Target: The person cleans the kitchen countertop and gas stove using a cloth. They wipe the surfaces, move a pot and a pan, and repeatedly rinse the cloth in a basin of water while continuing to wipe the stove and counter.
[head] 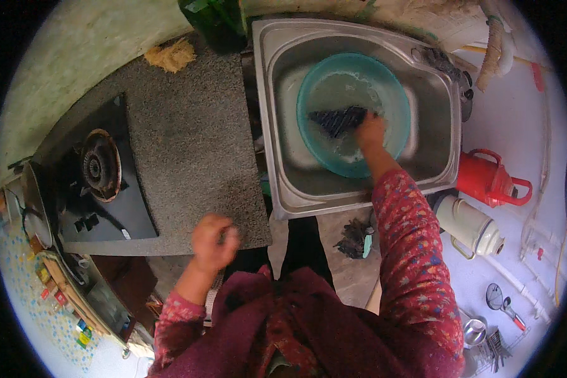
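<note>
My right hand (371,131) reaches into a translucent teal plastic basin (306,146) and grips one end of a dark striped cloth (336,121). Water with patches of foam fills the basin around the cloth. The basin stands inside a stainless-steel sink (434,137). My left hand (215,241) is over the front edge of the speckled stone countertop (193,141), left of the sink. Its fingers are curled and blurred by motion, and I see nothing held in it; whether they close fully is unclear.
A black gas hob (137,208) is set at the countertop's left. A tan fibrous clump (171,55) and a green container (215,21) are at the back. Right of the sink are a red thermos jug (484,179) and a cream one (470,227). Dark bundled material (353,240) lies below.
</note>
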The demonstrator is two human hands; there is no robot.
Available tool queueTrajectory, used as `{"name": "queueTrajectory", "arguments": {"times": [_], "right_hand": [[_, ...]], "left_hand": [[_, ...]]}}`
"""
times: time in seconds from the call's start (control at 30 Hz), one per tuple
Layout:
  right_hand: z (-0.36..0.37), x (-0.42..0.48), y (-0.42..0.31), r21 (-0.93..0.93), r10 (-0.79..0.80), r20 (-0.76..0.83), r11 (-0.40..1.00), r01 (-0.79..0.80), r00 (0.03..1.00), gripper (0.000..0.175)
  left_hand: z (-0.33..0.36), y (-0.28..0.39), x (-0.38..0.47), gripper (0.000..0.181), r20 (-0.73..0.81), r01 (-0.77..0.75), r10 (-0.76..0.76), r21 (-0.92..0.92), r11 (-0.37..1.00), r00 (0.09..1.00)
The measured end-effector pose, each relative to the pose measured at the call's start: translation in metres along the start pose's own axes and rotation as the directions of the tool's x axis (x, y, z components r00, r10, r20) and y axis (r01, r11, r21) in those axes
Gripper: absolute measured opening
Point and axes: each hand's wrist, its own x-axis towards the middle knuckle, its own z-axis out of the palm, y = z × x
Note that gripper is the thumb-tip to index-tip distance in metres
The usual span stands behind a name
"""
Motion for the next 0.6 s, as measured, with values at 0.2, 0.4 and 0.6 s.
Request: {"name": "queueTrajectory", "arguments": {"times": [0.2,0.4,0.6], "right_hand": [[0.015,0.015,0.028,0.226,-0.06,0.314,0.974,-0.013,0.948,0.038],[0.047,0.023,0.029,0.183,-0.406,0.402,0.914,0.362,0.821,0.031],[0.014,0.025,0.012,0.578,-0.03,0.438,0.774,-0.257,0.898,0.042]], "left_hand": [[0.144,0.057,0.112,0.023,0.272,0.236,-0.127,-0.418,0.877,0.954],[0.27,0.018,0.186,0.045,0.459,0.854,-0.736,-0.408,0.322,0.497],[0.321,-0.022,0.208,0.051,0.443,0.754,-0.847,-0.652,-0.082,0.292]]}}
